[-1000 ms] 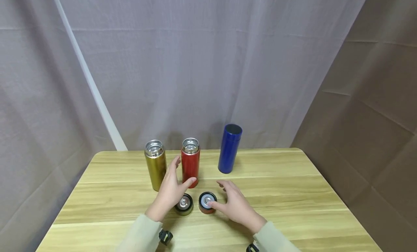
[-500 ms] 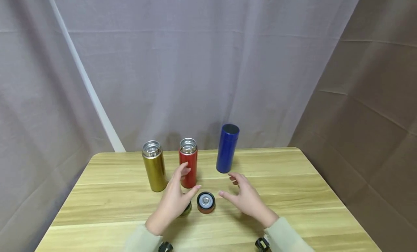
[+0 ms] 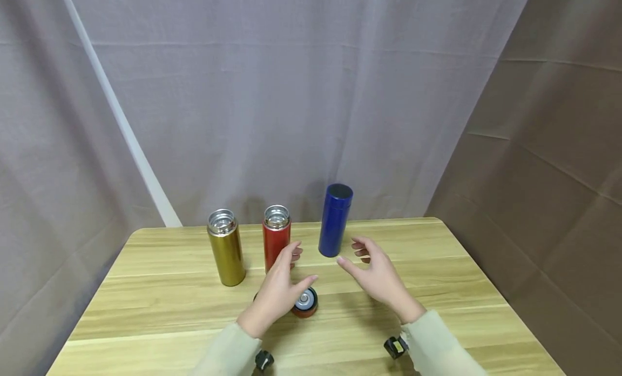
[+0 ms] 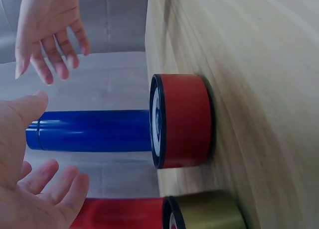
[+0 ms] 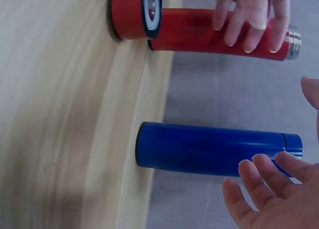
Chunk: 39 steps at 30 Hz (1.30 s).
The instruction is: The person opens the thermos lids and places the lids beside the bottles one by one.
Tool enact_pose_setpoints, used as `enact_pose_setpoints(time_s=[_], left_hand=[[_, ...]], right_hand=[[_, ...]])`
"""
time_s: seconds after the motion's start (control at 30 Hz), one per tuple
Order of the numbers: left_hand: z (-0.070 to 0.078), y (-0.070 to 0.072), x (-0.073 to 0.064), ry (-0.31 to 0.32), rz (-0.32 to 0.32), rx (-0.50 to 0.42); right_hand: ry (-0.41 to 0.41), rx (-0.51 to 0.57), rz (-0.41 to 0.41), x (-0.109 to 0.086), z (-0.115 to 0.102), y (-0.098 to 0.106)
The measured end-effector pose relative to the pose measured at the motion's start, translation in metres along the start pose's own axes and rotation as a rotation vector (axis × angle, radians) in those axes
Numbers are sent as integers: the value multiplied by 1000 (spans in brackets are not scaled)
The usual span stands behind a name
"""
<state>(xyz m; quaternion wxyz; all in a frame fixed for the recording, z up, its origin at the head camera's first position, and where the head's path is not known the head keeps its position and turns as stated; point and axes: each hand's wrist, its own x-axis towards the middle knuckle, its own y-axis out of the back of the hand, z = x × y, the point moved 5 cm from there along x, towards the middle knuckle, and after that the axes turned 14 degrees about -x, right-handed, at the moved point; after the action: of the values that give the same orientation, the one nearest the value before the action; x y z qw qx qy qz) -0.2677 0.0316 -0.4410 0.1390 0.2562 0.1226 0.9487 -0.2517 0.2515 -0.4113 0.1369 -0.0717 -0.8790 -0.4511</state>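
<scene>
A blue thermos bottle (image 3: pixel 335 222) with its lid on stands upright at the back of the table. My right hand (image 3: pixel 381 273) hovers just right of it, fingers loosely bent and holding nothing. My left hand (image 3: pixel 279 292) floats in front of the red thermos bottle (image 3: pixel 276 241), which stands uncapped; thumb and fingers are spread around air. Below that hand the red lid (image 3: pixel 304 303) lies upside down on the wood, partly covered. The gold lid (image 4: pixel 207 210) sits beside it in the left wrist view, nearly hidden by the hand in the head view.
An uncapped gold thermos bottle (image 3: pixel 227 252) stands left of the red one. The wooden table (image 3: pixel 146 300) ends at a grey curtain (image 3: pixel 291 95) behind the bottles. A brown curtain (image 3: pixel 549 176) hangs along the right side.
Both hands have moved right, and the right one also forward, away from the red lid toward the blue bottle. The left hand now covers most of the gold lid. The bottles stand where they were.
</scene>
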Motion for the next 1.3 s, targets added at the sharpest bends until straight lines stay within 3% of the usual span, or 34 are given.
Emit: enact_pose_setpoints(time_s=[0.33,0.53,0.7,0.87,1.0,1.3], left_hand=[[-13,-24,36,109,-44,-51],[-24,-37,64,158,-18,22],[-30,-45,81,220,-2,-77],[-32,-48,89,277,-11,-205],[-32,-49,91,269,-42,-251],[-30,-51,88,227,-59,-256]], right_hand=[[-44,199,35,25,2,5],[-16,228,86,47,0,5],[14,295,54,58,-14,8],[29,387,3,63,-33,14],[22,435,22,66,-27,8],[12,338,133,71,-8,-3]])
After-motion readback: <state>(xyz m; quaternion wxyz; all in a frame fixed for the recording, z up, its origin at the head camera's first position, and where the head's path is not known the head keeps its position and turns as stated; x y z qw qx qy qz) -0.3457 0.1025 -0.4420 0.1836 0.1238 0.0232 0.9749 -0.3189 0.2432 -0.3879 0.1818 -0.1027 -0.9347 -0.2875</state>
